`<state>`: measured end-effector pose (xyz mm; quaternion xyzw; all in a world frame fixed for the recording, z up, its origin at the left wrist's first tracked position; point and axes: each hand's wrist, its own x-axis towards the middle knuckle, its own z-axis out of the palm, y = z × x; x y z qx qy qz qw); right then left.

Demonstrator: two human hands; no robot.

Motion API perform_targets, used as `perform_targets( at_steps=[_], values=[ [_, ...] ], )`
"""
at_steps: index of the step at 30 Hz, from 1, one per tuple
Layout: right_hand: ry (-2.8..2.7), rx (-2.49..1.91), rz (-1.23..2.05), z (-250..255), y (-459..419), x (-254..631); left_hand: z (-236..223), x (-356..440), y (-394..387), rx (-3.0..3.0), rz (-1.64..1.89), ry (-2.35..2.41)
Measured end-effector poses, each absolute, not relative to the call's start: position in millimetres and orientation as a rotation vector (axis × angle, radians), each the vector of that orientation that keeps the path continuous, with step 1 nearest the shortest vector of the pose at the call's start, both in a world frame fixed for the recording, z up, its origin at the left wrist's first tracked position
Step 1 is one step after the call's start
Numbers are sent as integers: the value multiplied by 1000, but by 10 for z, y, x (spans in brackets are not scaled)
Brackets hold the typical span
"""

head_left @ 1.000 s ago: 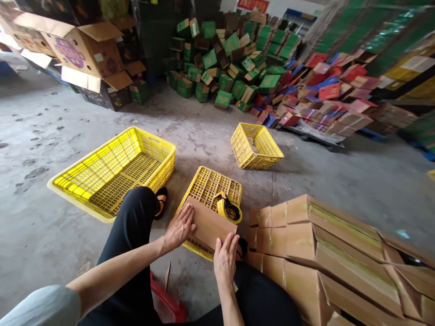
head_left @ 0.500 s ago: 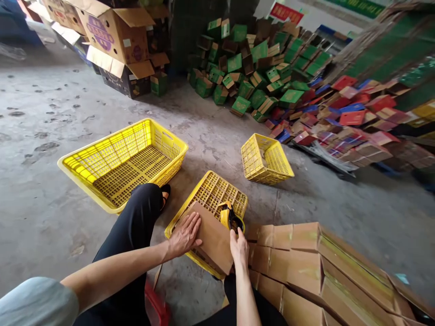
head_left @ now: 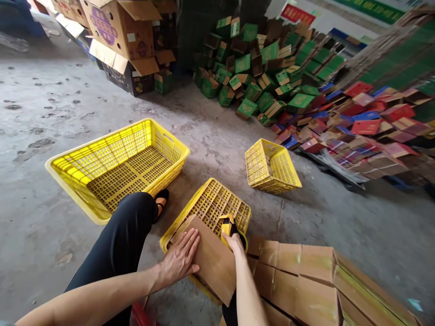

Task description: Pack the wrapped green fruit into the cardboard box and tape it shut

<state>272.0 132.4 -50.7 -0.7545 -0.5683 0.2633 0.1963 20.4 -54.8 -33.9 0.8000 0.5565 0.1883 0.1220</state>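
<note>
A flat brown cardboard box (head_left: 213, 256) lies on an upturned yellow crate (head_left: 220, 199) in front of me. My left hand (head_left: 181, 256) rests flat on the box's left part, fingers stretched out and holding nothing. At the box's right far edge, my right hand (head_left: 235, 243) is closed around a yellow and black tape dispenser (head_left: 227, 224). The dispenser is over the crate's slatted bottom, and its far end shows beyond my fingers. Part of its body and the tape roll is hidden by my hand.
Stacked brown cartons (head_left: 301, 271) stand close on my right. A large yellow crate (head_left: 118, 174) sits at left beside my leg, a smaller yellow crate (head_left: 272, 165) farther off. Green boxes (head_left: 253, 90) and red ones (head_left: 367, 127) lie heaped behind; larger cartons (head_left: 122, 31) stand back left.
My right hand has moved forward onto the tape dispenser and now wraps around it; earlier only its fingertips were at the near end. My left hand stays flat on the box. The view has shifted slightly.
</note>
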Motion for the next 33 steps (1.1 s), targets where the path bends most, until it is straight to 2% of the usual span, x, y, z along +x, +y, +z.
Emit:
perform_targets(
  at_steps=[4, 7, 12, 16, 21, 33],
  values=[
    [-1506, -2396, 813, -378, 1318, 2715, -334, 195, -540, 2323, 547, 1612],
    [-1460, -2425, 767, -117, 1237, 2769, -376, 181, -525, 2324, 552, 1587],
    [-1420, -2206, 745, 443, 892, 2943, -447, 187, -522, 2303, 580, 1581],
    [-1215, -1820, 1036, 716, 484, 2909, -472, 193, -537, 2303, 606, 1601],
    [-1146, -1599, 1315, 856, 124, 2696, -495, 167, -541, 2336, 612, 1584],
    [-1201, -1562, 1353, 932, -172, 2594, -530, 100, -533, 2389, 594, 1558]
  ],
)
